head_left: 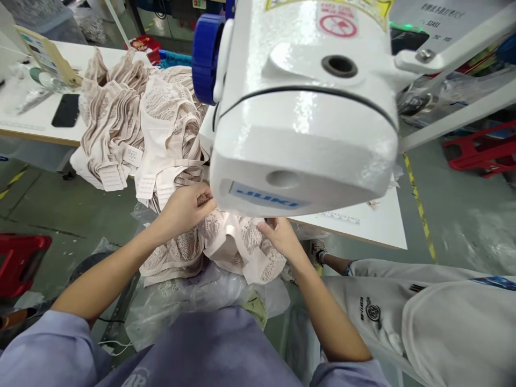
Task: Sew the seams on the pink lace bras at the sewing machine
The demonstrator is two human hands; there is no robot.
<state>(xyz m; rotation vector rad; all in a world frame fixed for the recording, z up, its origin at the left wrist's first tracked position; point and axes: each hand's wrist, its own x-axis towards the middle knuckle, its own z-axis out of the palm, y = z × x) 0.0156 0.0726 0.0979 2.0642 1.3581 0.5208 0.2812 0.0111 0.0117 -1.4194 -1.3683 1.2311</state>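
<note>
A beige lace bra (229, 244) lies below the head of a white sewing machine (298, 145), its cups hanging toward my lap. My left hand (189, 207) is closed at its upper left edge, with curled fingers partly covered by the machine. On the other side my right hand (280, 236) pinches the right cup's edge between thumb and fingers. More lace bras (173, 255) lie beside it, under my left forearm. The needle area is hidden behind the machine head.
Piled bras (115, 123) cover the table's left side, near a black phone (65, 110). A blue handwheel (207, 59) sticks out of the machine. Clear plastic (181, 301) hangs below the work. A person in light trousers (382, 301) is close on my right.
</note>
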